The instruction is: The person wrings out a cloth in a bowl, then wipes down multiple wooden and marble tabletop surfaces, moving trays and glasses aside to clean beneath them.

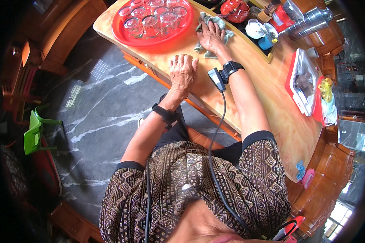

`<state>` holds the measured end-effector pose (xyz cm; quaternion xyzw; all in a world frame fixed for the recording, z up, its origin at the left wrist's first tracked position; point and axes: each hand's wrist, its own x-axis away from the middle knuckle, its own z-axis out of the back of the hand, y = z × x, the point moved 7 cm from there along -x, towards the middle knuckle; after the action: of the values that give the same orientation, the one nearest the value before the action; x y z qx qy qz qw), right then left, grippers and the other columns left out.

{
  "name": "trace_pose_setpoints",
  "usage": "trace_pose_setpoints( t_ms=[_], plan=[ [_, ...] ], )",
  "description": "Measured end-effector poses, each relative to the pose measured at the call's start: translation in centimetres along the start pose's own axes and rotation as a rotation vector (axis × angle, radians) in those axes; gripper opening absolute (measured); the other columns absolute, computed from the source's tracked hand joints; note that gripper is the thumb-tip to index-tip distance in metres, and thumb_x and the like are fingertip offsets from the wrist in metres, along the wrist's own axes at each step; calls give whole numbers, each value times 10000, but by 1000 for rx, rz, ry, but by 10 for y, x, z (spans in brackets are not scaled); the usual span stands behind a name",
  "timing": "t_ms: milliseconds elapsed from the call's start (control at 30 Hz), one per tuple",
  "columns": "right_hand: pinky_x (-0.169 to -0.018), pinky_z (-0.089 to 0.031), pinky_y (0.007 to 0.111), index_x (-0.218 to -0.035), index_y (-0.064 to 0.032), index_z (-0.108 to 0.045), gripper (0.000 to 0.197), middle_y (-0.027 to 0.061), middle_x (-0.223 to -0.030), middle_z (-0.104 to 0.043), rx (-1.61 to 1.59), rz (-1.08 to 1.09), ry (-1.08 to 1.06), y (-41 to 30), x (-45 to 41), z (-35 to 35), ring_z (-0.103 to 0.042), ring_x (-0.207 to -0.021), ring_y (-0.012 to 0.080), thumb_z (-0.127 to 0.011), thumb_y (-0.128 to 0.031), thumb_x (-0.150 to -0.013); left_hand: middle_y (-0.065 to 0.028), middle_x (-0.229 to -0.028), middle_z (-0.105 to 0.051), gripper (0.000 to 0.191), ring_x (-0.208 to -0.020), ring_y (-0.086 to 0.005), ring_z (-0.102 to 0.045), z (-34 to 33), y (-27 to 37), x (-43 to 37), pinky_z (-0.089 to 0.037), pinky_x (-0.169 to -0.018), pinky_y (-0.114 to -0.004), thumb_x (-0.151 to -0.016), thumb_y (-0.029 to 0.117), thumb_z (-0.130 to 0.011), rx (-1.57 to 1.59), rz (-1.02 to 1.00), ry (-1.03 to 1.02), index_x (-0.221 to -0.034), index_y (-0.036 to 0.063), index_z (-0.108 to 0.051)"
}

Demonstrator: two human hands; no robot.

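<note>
My right hand lies spread on a crumpled grey-green cloth, pressing it to the light wood-toned tabletop. Near the table's front edge rests my left hand, fingers together and slightly bent, holding nothing that I can see; its palm is hidden. Beyond my left hand a round red tray carries several upside-down clear glasses. A dark-surfaced tea tray with a yellowish rim lies just beyond the cloth.
On the tea tray are a red pot, a white lidded cup and a blue container. A metal canister, a clear-lidded red box and a yellow plastic bag stand at the right. A cable hangs by my right wrist.
</note>
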<state>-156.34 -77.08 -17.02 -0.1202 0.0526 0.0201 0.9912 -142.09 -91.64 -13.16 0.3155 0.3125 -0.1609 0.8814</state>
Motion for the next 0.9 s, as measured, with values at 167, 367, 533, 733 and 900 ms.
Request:
trace_pose_setpoints(
  t_ms=[167, 367, 533, 733, 900],
  plan=[
    [-1058, -109, 628, -1445, -216, -230, 612, 187, -1477, -237, -4, 37, 43, -4, 6, 3, -176, -1369, 391, -392, -432, -896, -132, -847, -558, 180, -828, -324, -512, -2, -3, -2, -377, -762, -427, -892, 217, -511, 25, 27, 15, -841, 50, -554],
    [-1088, -83, 593, -1456, -225, -213, 606, 174, -1486, -225, -39, 164, -51, -29, 75, 4, -160, -1377, 387, -398, -433, -918, -160, -825, -557, 203, -826, -351, -514, -4, -10, 0, -382, -759, -446, -885, 219, -508, 39, 19, 57, -823, 33, -560],
    [-1085, -95, 597, -1424, -129, -275, 655, 200, -1466, -220, -28, 339, -52, -39, 161, 10, -144, -1376, 388, -485, -199, -807, -174, -820, -578, 208, -819, -359, -534, 3, -14, 0, -399, -751, -461, -885, 225, -507, 101, 35, 157, -847, 33, -578],
    [-1121, -55, 512, -1425, -145, -284, 553, 163, -1483, -214, -67, 309, -105, -40, 257, 39, -113, -1397, 339, -438, -315, -922, -200, -865, -571, 249, -765, -280, -612, 7, -80, 2, -497, -680, -387, -891, 162, -508, 597, 586, 266, -1036, -38, -470],
    [-1118, -62, 519, -1431, -181, -271, 569, 157, -1476, -231, -62, 244, -96, -42, 270, 46, -141, -1389, 336, -473, -282, -909, -220, -931, -528, 329, -646, -266, -628, 10, -134, -12, -567, -505, -347, -894, 137, -452, 924, 885, 399, -1096, -65, -288]
  ],
)
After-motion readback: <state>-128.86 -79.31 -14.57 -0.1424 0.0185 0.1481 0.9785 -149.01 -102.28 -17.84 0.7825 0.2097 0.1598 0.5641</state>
